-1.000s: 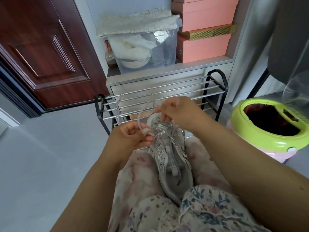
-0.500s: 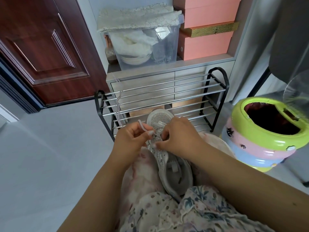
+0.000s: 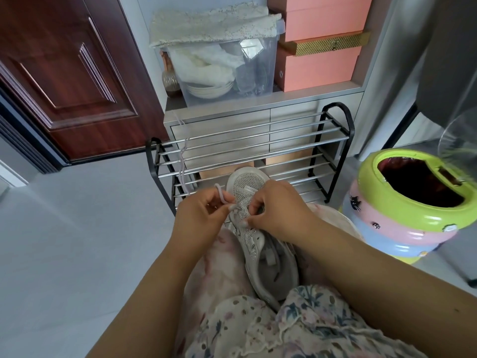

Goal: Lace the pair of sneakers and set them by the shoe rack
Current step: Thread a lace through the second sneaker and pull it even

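Lacing step — left hand (image 3: 204, 218) pinches the lace (image 3: 222, 196), right hand (image 3: 277, 211) pinches the sneaker (image 3: 258, 233) on the lap — next, thread an eyelet.

Place: the entrance area of a home.
Door: a dark red wooden door (image 3: 64, 73) beside the grey floor (image 3: 64, 241).
Shoe storage: a metal shoe rack (image 3: 247, 151) near the door.
Household things: pink boxes (image 3: 320, 47), a clear box (image 3: 222, 65) with dishes, a colourful bin (image 3: 402, 202).
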Motion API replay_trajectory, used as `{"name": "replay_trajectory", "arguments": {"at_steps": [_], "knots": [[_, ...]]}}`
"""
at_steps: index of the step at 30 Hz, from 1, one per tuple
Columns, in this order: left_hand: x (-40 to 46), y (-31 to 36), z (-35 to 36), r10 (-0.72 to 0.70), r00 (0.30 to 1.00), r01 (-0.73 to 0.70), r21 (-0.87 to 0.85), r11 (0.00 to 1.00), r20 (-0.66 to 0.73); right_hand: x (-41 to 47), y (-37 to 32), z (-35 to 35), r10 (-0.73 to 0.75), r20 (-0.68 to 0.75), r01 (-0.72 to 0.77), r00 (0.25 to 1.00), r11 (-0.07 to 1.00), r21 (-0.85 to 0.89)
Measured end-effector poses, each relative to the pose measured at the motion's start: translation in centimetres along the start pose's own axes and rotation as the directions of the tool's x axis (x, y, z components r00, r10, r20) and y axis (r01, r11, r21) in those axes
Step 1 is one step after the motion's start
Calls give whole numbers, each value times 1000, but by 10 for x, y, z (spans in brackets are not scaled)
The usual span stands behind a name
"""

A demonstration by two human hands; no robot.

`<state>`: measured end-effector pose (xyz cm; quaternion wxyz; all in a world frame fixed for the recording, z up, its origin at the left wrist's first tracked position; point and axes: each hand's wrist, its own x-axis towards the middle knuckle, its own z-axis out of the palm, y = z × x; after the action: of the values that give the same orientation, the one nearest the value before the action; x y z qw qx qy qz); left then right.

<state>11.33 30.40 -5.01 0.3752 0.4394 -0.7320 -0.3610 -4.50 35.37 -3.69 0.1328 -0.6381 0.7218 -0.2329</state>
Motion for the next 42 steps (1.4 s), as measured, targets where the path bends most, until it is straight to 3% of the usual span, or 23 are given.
{"name": "replay_trajectory", "arguments": {"at_steps": [5, 8, 13, 19, 23, 31, 36, 42], "knots": [[-4, 3, 7, -73, 997, 69, -100, 993, -31, -2, 0, -2, -22, 15, 21, 1000, 999, 49], [-2, 2, 6, -106, 994, 104, -122, 987, -11, -1, 3, -11, -58, 101, 44, 993, 991, 128], [2, 6, 8, -135, 990, 136, -34, 990, 33, 1, 2, -21, -51, 190, -2, 981, 963, 269], [3, 3, 9, -183, 978, 186, -27, 982, 96, -1, 8, -16, -13, 58, -2, 998, 967, 256], [1, 11, 12, -112, 989, 99, 133, 986, 99, -1, 9, -14, -7, 5, 6, 1000, 986, 167], [-1, 29, 13, -217, 946, 145, 281, 949, 242, -3, 8, -17, 103, -6, -89, 995, 888, 452], [5, 32, 11, -278, 917, 183, 318, 930, 285, -6, 8, -17, 91, 10, -86, 996, 894, 440], [5, 29, 13, -212, 945, 97, 406, 909, 248, -5, 7, -17, 7, 0, -7, 1000, 960, 281]]}}
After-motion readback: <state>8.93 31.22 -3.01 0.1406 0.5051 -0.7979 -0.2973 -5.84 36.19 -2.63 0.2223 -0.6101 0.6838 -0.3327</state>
